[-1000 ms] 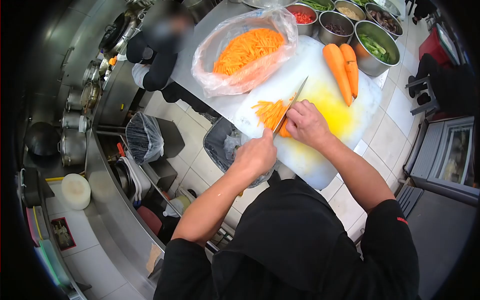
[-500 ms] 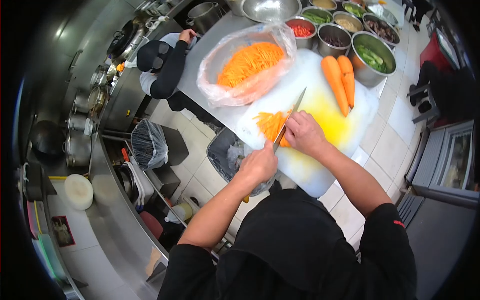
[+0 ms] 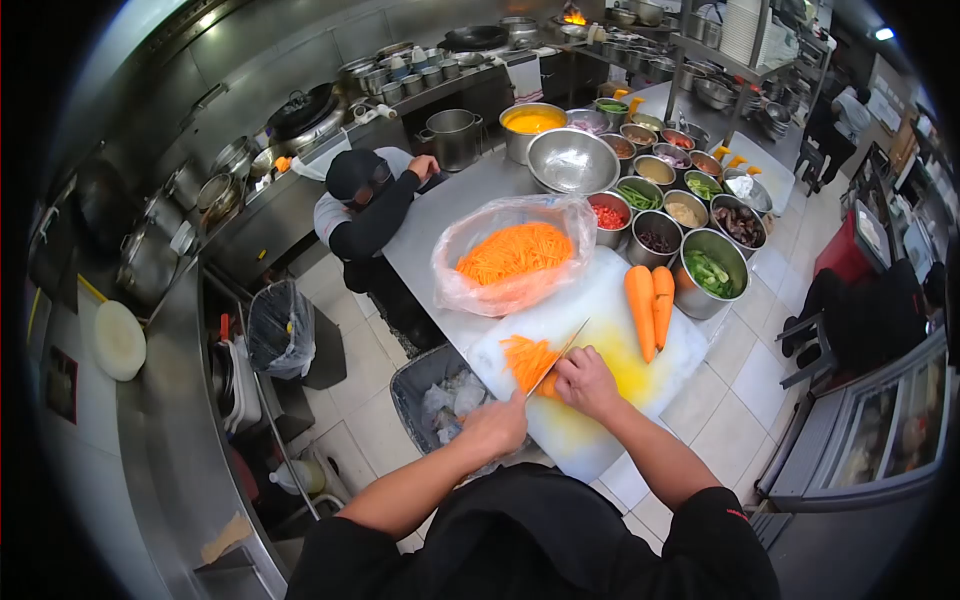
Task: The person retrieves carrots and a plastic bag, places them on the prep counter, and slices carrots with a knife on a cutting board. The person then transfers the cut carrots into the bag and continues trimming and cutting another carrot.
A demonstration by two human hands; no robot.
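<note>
My left hand (image 3: 497,428) is closed round the handle of a knife (image 3: 561,353), whose blade slants up and right over a white cutting board (image 3: 580,450) with yellow stains. Beside the blade, the bent fingers of my right hand (image 3: 588,383) press on a piece of carrot (image 3: 547,387), mostly hidden beneath them. Cut carrot strips (image 3: 527,361) lie left of the blade. Two whole peeled carrots (image 3: 641,312) rest on the board's upper right. Above the board, a clear plastic bag (image 3: 450,285) stands open, full of shredded carrot (image 3: 515,252).
Metal bowls of cut vegetables (image 3: 711,272) crowd the table beyond the board, with a colander (image 3: 573,162) behind the bag. A person in a dark cap (image 3: 357,190) leans on the table's left edge. A lined bin (image 3: 405,398) stands below the board's left corner.
The camera view has tilted up, showing more bowls and the stove line. Both hands keep their holds by the blade, which sits at a slightly different angle. The person at the left now leans on the table.
</note>
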